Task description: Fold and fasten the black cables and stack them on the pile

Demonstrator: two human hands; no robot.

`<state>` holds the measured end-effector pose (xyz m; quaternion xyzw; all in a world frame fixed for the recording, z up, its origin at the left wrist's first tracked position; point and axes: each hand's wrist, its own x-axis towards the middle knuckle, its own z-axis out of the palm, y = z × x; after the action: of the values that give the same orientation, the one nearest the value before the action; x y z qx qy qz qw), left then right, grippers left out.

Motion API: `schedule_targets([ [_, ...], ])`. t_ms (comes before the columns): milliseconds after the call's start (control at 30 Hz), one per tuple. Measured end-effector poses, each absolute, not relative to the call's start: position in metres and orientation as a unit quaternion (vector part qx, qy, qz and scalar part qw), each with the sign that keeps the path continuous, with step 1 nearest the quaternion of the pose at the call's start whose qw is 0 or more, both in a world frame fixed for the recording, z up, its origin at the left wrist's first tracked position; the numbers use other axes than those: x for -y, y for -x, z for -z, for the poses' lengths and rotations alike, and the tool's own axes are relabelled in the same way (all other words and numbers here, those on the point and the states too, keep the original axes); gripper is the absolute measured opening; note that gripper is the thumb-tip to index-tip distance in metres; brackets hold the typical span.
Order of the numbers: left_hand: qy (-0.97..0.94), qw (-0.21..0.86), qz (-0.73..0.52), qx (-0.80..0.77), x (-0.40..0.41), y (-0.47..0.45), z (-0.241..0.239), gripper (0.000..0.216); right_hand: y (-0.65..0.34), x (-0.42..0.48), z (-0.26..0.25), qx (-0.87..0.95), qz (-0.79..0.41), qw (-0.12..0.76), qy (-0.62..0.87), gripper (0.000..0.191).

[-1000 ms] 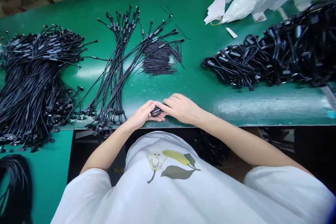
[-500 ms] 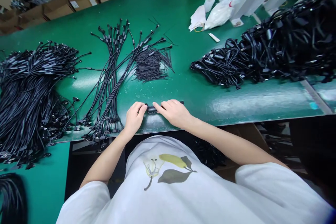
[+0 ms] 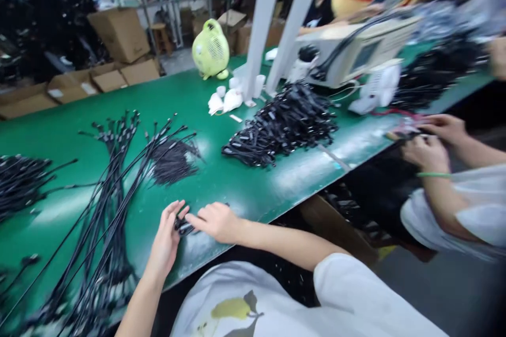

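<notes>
Black cable connector (image 3: 183,227), blurred, between both hands (image 3: 215,222).

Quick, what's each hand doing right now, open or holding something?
Left hand: half open, fingers curled up beside the small black cable bundle; grip cannot be told.
Right hand: fingers stretched out, touching the bundle; grip cannot be told.

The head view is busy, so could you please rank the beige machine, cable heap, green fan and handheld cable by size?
The beige machine and black cable heap look alike in size, so I won't rank them. Then the green fan; smallest, the handheld cable.
</notes>
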<state>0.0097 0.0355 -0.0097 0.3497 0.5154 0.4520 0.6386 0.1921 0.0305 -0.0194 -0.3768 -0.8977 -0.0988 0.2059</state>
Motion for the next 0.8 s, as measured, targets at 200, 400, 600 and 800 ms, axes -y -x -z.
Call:
schedule_targets([
  [200,-0.311,0.639,-0.48,-0.515,-0.033,-0.036,0.013,0.046,-0.166,-0.024,0.034,0.874,0.041,0.186,0.448,0.037],
  [400,-0.391,0.56,-0.421,-0.596,-0.025,-0.042,0.02,0.05,-0.158,-0.017,0.041,0.859,0.017,0.185,0.476,0.037],
  [600,-0.525,0.48,-0.4,-0.578,-0.017,-0.041,0.03,0.06,-0.16,-0.011,0.042,0.875,-0.066,0.125,0.462,0.025],
  [800,-0.483,0.565,-0.376,-0.554,-0.011,-0.018,0.031,0.063,-0.227,-0.045,0.008,0.794,-0.056,0.105,0.596,0.032],
])
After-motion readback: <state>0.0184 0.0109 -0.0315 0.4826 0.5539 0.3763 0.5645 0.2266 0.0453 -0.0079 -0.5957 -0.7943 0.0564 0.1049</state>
